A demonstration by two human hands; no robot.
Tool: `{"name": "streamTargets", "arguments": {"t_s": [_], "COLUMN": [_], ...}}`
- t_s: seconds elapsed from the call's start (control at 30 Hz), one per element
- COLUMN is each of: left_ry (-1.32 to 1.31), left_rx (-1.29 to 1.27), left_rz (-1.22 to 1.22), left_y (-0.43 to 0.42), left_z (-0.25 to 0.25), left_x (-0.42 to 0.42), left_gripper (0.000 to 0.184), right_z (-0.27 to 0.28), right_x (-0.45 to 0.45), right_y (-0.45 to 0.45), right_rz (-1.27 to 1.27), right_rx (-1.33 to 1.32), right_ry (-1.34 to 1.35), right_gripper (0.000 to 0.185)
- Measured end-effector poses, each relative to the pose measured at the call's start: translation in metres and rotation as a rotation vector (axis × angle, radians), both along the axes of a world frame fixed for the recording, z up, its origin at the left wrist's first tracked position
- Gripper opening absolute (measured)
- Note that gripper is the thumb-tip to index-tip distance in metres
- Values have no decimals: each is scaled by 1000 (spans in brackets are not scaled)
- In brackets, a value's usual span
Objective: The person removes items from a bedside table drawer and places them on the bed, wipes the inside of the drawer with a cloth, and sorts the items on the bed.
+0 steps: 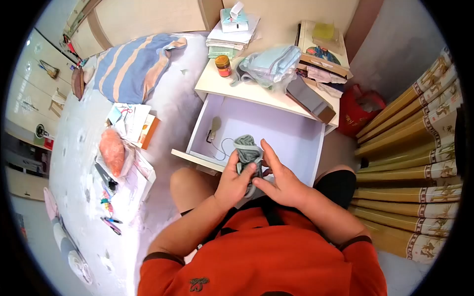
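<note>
The left hand (233,185) is clamped on a grey-green bundle (249,155) near the middle of the frame, its thumb lying across the front. The right hand (282,185) comes in from the lower right, thumb and forefinger well apart beside the bundle's right edge; I cannot tell whether its hidden fingers grip.

Largest around them is the bed (76,170), filling the left of the frame. A tan patterned curtain (414,175) hangs in folds at the right. The pale bench (213,85) stands at upper centre, its drawer (284,130) pulled out below the top, toward the person. Blue-and-peach striped bedding (131,69) lies at upper left, and a red bin (351,116) stands at upper right, just beside the bench. On the bench, a clear plastic bag (269,64) with pale blue contents sits near a dark, flat slab (310,98), which slants down to the right.

The bundle is over the drawer's near part. Its long axis runs nearly upright in the frame: the wound, rounded end points to the top, the other end down toward the red shirt (276,251), partly hidden by the left thumb.

Smaller again are a yellow-lidded jar (223,65) at the bench's left side and pens (112,224) on the bed at lower left.
</note>
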State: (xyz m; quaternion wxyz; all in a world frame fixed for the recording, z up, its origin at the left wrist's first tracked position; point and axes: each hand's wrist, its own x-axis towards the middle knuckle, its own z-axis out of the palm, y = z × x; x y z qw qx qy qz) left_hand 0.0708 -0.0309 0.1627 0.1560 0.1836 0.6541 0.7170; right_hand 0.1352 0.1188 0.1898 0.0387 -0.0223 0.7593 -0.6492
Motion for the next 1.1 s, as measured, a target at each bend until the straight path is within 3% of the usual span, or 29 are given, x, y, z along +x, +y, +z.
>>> {"name": "streamTargets", "arguments": {"t_s": [0.07, 0.13, 0.17, 0.23, 0.27, 0.33, 0.4, 0.53, 0.73, 0.83, 0.9, 0.93, 1.0, 1.03, 1.1], "left_ry": [-454, -124, 33, 558, 627, 701, 848, 644, 607, 429, 238, 245, -502, -495, -474], "left_rx": [155, -213, -376, -578, -702, -823, -1154, -1176, -1051, -1055, -906, -900, -381, -375, -20], "left_rz": [65, 290, 386, 348, 262, 162, -97, -128, -181, -205, 27, 17, 446, 431, 607], "left_y": [-12, -28, -39, -71, -78, -86, -86, -82, -80, -51, -22, -5, 29, 43, 67], "left_z": [-3, 22, 27, 5, 3, -11, -21, -12, -10, -15, -42, -51, -67, -77, -101], "left_x": [-5, -19, -27, -60, -69, -77, -76, -67, -70, -82, -98, -106, -121, -125, -143], "left_gripper": [31, 31, 33, 36, 35, 34, 30, 28, 28, 29, 34, 34, 39, 39, 41], "right_z": [-6, -17, -27, -53, -60, -68, -70, -75, -79, -77, -77, -76, -76, -76, -76], "right_x": [9, 25, 36, 52, 53, 55, 57, 64, 66, 65, 65, 65, 67, 68, 69], "right_y": [2, 20, 28, 37, 36, 33, 34, 37, 38, 36, 35, 34, 34, 34, 33], "right_rz": [-8, 70, 65, 150, 139, 92, 67, 52, 45, 54, 48, 50, 24, 13, 4], "right_rx": [43, 766, 760, 926, 920, 937, 922, 907, 873, 878, 895, 913, 901, 885, 904], "right_ry": [49, 174, 172, -135, -138, -161, -119, -39, 53, 41, 20, 2, 16, 35, 36], "right_gripper": [71, 71, 71, 57, 57, 38, 31, 19, 16, 13, 13, 12, 12, 12, 12]}}
